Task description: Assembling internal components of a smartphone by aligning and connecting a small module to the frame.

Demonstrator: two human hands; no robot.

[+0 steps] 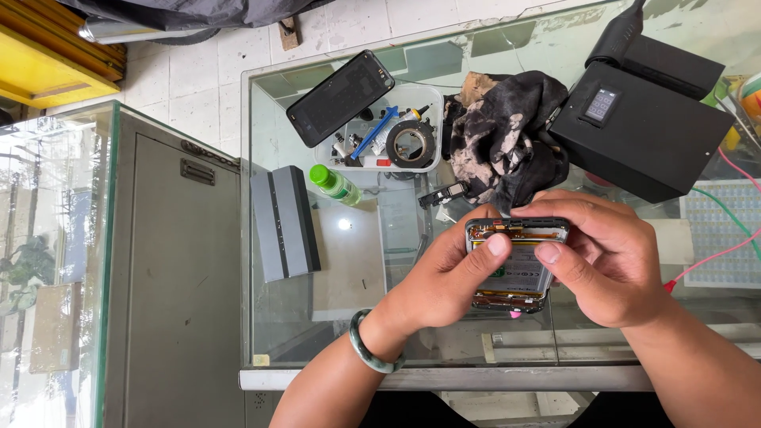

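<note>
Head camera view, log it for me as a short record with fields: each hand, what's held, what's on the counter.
left hand: left hand grips the opened phone from the left, thumb on its exposed back
right hand: right hand holds the same phone from the right, thumb pressed beside the left thumb
held item: phone with back cover off, battery showing
surface: glass counter
nearby: parts tray, second phone leaning on it, green-capped bottle, dark cloth, black box
</note>
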